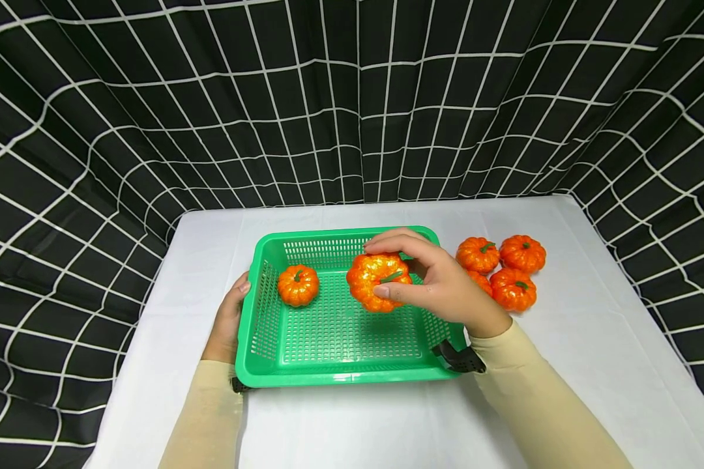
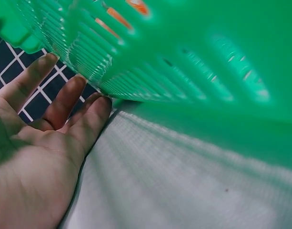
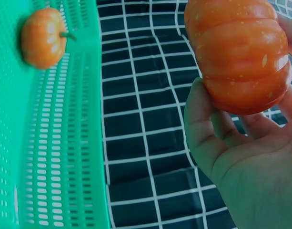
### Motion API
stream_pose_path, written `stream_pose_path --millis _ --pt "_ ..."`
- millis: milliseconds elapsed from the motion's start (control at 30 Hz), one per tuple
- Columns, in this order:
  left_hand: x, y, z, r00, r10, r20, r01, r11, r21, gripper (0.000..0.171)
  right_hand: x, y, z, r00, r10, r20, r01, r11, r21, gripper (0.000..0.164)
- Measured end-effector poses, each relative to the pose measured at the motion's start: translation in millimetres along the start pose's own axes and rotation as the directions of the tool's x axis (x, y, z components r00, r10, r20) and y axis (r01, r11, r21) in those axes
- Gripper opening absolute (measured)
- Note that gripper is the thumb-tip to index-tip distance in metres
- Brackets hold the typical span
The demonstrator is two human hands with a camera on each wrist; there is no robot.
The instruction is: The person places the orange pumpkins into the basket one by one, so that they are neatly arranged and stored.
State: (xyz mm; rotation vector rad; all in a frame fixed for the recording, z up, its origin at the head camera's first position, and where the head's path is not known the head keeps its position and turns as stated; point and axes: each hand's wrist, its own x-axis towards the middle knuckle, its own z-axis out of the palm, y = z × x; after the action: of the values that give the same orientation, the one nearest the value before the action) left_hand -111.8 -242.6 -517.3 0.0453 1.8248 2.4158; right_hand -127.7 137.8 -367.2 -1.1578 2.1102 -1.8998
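Observation:
My right hand (image 1: pixel 440 280) grips an orange pumpkin (image 1: pixel 375 280) with a green stem, thumb on the near side and fingers over the far side. It is held above the green plastic basket (image 1: pixel 352 378). In the right wrist view the fingers curl against the ribbed pumpkin (image 3: pixel 241 57). Inside the basket, toward its left end, sits another pumpkin (image 1: pixel 298 285). My left hand (image 1: pixel 230 316) is at the basket's left side. The left wrist view shows its loosely extended fingers (image 2: pixel 65 102) touching the perforated outer wall (image 2: pixel 150 71).
Several more pumpkins (image 1: pixel 515 290) lie in a cluster on the white-covered table (image 1: pixel 586 339), right of the basket. A black curtain with white grid lines (image 1: pixel 352 117) hangs behind the table and along both sides. A dark strap (image 1: pixel 460 358) is on the right wrist.

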Motion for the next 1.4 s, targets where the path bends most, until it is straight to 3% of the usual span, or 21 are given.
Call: stream_pose_path --millis 500,1033,1233,1400 --pt "0.6 -3.2 -3.3 1.000 -0.007 0.001 0.007 1.000 -0.002 0.056 24.7 -1.8 29.7 0.995 -0.042 0.086 0.044 0.999 -0.021 0.045" --pt "0.4 -0.9 0.0 1.000 -0.009 -0.017 0.009 1.000 -0.008 0.054 50.6 3.3 73.5 0.986 -0.029 0.164 0.019 0.998 0.064 0.040" --pt "0.0 0.1 1.0 1.000 0.007 -0.005 -0.007 0.999 -0.037 0.051 61.2 11.6 86.8 0.987 0.002 0.159 -0.015 0.996 0.084 0.042" --pt "-0.3 1.3 3.1 1.000 -0.002 -0.003 0.001 0.999 -0.036 0.052 66.1 27.6 96.8 0.980 0.101 0.173 -0.117 0.990 0.084 0.044"
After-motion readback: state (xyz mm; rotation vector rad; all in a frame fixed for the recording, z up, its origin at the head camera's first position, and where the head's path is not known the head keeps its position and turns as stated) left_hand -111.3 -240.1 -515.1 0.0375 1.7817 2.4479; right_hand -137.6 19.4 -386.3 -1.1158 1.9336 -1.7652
